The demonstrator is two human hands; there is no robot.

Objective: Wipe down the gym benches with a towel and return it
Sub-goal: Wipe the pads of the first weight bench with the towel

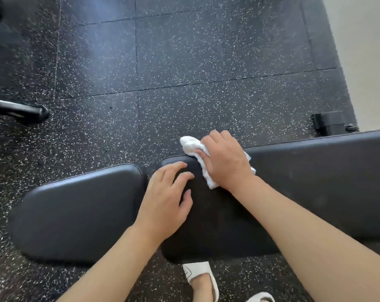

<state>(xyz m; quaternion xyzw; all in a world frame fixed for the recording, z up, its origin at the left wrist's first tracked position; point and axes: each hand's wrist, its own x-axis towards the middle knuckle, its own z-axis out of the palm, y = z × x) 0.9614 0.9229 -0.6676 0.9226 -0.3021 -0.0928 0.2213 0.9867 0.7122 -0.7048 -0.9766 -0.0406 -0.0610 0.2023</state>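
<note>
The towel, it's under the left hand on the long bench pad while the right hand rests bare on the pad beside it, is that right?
Not quite: the hands are swapped. The head view shows the right hand pressing the white towel on the long bench pad, while the left hand rests bare on the pad beside it.

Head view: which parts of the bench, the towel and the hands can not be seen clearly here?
- Long bench pad: its right end is cut off by the frame edge.
- Towel: its middle is hidden under the right hand.
- Right hand fingertips: they curl over the pad's far edge, out of sight.
- Bench frame and legs: hidden under the pads.
- Left hand: whether it presses on the pad or hovers is unclear.
</note>
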